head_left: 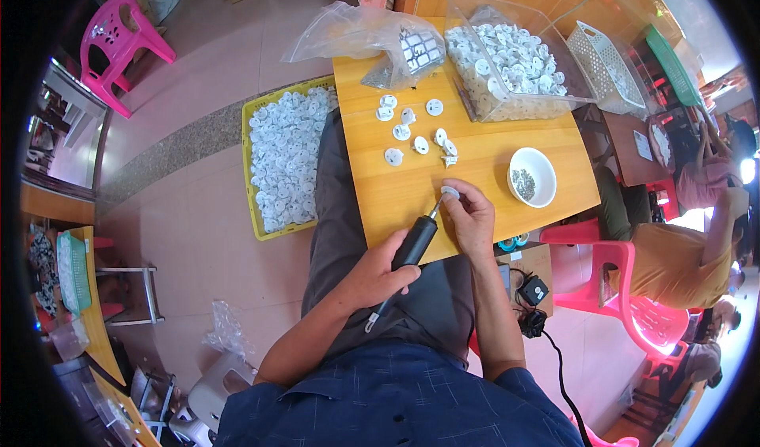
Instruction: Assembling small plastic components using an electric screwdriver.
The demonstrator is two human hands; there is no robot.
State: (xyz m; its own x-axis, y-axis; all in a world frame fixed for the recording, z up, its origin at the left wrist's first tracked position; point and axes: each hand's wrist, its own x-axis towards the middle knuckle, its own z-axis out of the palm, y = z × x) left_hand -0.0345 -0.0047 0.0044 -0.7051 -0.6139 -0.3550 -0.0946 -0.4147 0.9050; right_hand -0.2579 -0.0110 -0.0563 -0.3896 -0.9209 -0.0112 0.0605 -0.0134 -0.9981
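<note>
Fingers, left hand (378,274) — wrapped round 1 black screwdriver (416,242); right hand (475,219) — pinching 1 white disc (450,191) at its tip; 1 white bowl (544,168) nearby.

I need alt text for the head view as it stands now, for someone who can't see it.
The left hand holds a black screwdriver, its tip at a small white disc in the right hand. Loose white discs, a bowl of tiny metal pieces and a clear bin of white parts sit on the wooden table, with a yellow crate to the left.
</note>
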